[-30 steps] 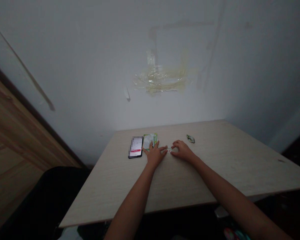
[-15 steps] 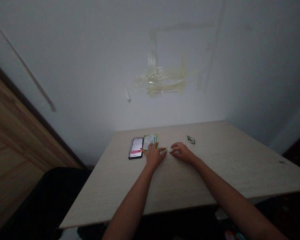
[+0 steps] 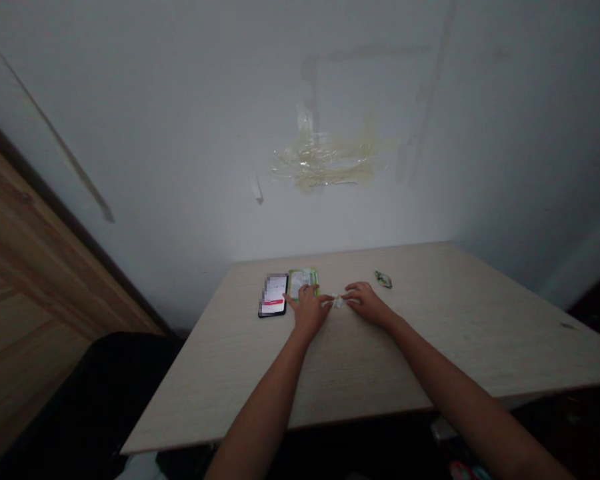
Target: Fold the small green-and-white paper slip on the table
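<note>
Table (image 3: 430, 347) w/ phone (image 3: 273, 294), packet (image 3: 303, 279); white wall (image 3: 180, 133) behind

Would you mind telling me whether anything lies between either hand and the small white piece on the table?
Nothing visible does. The left hand and right hand both meet the small white piece with their fingertips; the green packet lies partly under the left hand's fingers, off to the side.

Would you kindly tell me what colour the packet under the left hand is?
The packet is green with pale print, seen best in the head view.
</note>
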`<state>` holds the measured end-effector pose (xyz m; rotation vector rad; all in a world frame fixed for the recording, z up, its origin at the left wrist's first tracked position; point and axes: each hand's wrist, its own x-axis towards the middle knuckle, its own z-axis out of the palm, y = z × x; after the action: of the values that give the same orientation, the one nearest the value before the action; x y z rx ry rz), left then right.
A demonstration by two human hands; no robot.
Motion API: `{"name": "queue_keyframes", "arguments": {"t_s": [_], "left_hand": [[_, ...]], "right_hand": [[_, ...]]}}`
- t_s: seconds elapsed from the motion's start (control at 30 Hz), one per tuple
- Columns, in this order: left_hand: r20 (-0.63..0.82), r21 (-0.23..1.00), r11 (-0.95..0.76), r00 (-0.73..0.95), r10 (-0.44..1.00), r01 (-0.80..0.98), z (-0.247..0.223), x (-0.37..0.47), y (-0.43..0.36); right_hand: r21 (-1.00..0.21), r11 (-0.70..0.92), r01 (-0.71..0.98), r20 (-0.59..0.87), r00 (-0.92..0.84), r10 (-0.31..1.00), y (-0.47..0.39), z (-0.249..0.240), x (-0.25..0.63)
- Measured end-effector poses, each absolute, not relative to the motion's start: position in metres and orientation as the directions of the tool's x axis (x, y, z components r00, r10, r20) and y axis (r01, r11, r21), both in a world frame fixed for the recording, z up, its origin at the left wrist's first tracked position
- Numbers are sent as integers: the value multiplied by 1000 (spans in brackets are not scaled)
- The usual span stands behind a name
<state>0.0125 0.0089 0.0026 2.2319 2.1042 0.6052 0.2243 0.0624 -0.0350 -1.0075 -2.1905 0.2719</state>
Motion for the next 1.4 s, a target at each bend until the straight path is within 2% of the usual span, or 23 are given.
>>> {"name": "queue_keyframes", "arguments": {"t_s": [0.1, 0.27, 0.67, 1.0, 1.4], "left_hand": [[291, 263, -89, 9, 957, 961, 0, 12, 9], [235, 253, -125, 65, 970, 959, -2, 11, 10], [203, 234, -197, 151, 968, 952, -8, 9, 15], [271, 331, -183, 93, 958, 926, -9, 9, 17], [307, 366, -217, 103, 946, 905, -7, 8, 16]], "right_hand": [[-453, 699, 553, 515, -477, 712, 62, -32, 224], [-468, 716, 519, 477, -534, 698, 59, -22, 222], [-478, 729, 491, 508, -523, 685, 55, -16, 222], [-528, 722, 446, 508, -516, 690, 56, -22, 219], [-525, 690, 497, 453, -524, 722, 55, -19, 217]]}}
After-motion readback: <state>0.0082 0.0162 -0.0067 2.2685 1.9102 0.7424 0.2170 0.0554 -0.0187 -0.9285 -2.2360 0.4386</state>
